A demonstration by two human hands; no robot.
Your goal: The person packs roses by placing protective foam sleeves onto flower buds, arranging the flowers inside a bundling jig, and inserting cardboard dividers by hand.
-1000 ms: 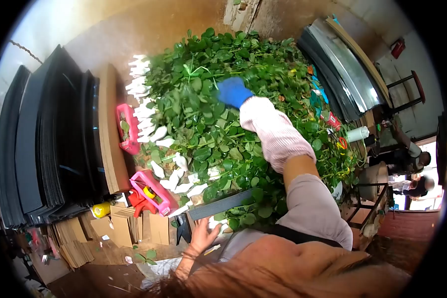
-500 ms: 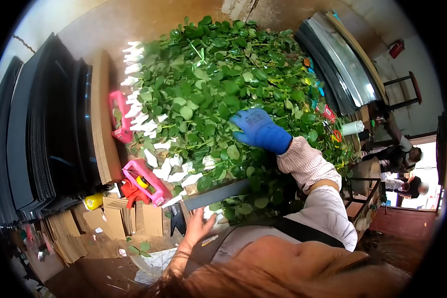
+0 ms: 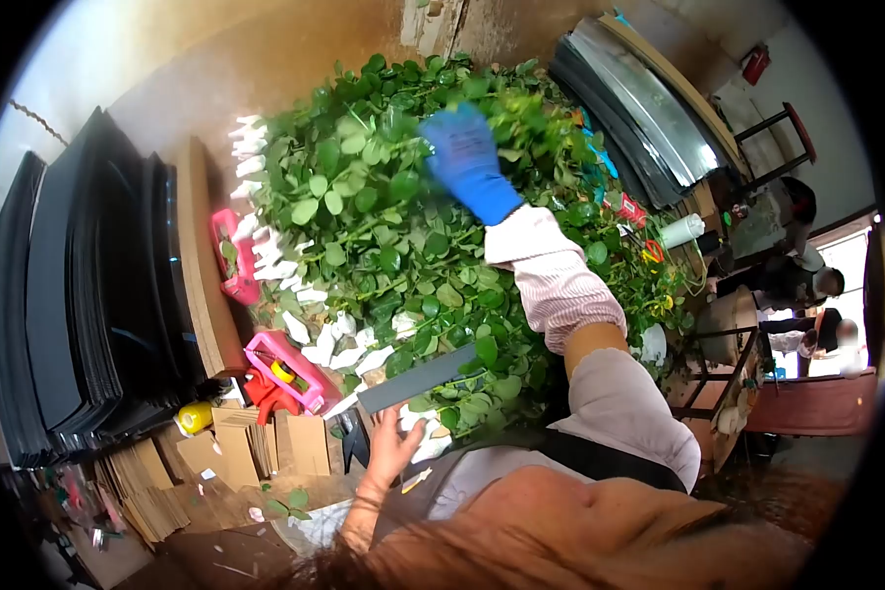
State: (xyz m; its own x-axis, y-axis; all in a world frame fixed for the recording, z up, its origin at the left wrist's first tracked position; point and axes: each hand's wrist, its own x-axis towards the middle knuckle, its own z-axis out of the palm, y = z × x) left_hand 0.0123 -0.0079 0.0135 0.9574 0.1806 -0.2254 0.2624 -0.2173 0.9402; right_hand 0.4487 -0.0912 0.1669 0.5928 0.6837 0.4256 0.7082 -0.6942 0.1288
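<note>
My left hand (image 3: 391, 448), bare, rests at the near edge with thumb and fingers apart, beside white-wrapped bud heads (image 3: 429, 425) and the end of a dark grey strip (image 3: 418, 381). My right hand (image 3: 465, 157), in a blue glove, is over the far part of a large heap of green leafy stems (image 3: 403, 246). Its fingers are smeared by motion, and whatever they hold cannot be made out. More white-wrapped heads (image 3: 265, 258) line the heap's left side.
Two pink tape dispensers (image 3: 295, 372) and a yellow roll (image 3: 195, 418) lie left, near cardboard pieces (image 3: 308, 445) and black-handled scissors (image 3: 352, 442). Tall dark sheet stacks (image 3: 98, 295) stand far left; more sheets (image 3: 639, 108) are at back right. Other people (image 3: 787, 285) are at right.
My right hand first came nearer over the leaves, then reached away again toward the back of the heap. Leafy stems shifted near the strip. My left hand stayed beside the white heads.
</note>
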